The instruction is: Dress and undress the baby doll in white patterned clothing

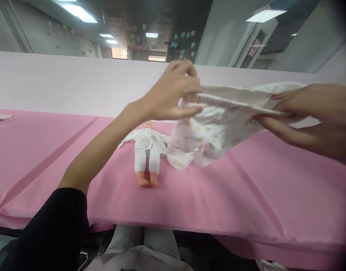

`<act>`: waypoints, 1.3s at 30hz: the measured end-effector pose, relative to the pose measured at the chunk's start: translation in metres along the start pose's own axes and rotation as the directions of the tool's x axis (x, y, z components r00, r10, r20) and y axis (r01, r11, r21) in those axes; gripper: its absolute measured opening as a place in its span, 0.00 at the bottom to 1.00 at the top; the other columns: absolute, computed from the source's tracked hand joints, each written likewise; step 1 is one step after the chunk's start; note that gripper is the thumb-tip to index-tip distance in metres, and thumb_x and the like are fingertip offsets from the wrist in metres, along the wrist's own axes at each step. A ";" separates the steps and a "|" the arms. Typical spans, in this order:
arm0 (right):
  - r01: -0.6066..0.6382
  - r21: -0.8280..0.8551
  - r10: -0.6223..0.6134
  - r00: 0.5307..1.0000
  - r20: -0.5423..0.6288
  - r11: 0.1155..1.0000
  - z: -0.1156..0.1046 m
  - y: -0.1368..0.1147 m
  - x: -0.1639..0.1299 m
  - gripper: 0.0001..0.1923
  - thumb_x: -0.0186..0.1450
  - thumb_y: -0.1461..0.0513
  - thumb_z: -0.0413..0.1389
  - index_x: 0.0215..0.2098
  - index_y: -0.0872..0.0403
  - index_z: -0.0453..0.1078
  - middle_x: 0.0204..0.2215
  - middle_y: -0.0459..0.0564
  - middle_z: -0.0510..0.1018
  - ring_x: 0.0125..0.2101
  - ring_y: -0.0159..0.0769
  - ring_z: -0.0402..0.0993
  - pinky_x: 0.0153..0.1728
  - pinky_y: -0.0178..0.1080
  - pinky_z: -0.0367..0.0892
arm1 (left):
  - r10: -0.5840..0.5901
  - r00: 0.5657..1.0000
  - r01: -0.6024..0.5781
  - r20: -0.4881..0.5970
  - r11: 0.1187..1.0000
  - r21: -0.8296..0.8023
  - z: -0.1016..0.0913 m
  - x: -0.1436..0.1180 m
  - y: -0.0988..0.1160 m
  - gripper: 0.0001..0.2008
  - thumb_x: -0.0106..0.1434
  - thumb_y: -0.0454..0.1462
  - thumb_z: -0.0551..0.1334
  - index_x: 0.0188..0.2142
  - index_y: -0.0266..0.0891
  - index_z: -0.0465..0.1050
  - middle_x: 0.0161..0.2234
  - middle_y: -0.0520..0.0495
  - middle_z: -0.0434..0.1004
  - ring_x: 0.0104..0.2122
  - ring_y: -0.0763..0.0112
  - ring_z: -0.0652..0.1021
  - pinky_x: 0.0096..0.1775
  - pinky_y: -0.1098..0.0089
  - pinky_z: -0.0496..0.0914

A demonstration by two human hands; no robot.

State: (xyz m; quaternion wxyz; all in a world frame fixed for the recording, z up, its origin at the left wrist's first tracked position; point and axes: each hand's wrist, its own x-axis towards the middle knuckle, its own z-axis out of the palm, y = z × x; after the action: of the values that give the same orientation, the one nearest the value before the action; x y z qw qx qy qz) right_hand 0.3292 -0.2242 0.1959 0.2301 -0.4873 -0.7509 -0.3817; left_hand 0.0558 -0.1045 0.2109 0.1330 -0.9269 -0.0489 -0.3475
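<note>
A small white baby garment [215,131] with a pale printed pattern hangs in the air above the pink table. My left hand [173,94] pinches its ribbed edge on the left side. My right hand [308,113] grips the same edge on the right, stretching it flat between the two hands. The loose cloth droops down and touches the tablecloth. Behind and below it a baby doll [146,148] lies on its back in a printed top and white leggings, feet toward me; its head is partly hidden by my left wrist.
A pink tablecloth [246,195] covers the long table, with folds running diagonally at the left. A pale pink wall panel [62,82] stands behind the table. A bit of cloth [0,117] lies at the far left edge. My lap shows below the table's front edge.
</note>
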 end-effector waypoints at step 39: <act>-0.866 0.436 -0.063 0.463 0.884 -0.243 0.110 -0.125 -0.086 0.31 0.55 0.49 0.62 0.53 0.53 0.65 0.33 0.52 0.77 0.32 0.42 0.75 0.30 0.38 0.71 | 0.078 0.690 0.724 0.720 -0.048 -0.688 0.152 -0.112 0.027 0.17 0.51 0.47 0.67 0.32 0.35 0.75 0.30 0.50 0.75 0.32 0.70 0.75 0.34 0.71 0.69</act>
State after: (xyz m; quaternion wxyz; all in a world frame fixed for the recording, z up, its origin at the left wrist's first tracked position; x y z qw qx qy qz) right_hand 0.2541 -0.2133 0.0244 0.3461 -0.5161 -0.5337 0.5736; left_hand 0.0723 -0.0873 0.0212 -0.6482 -0.7576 -0.0754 -0.0092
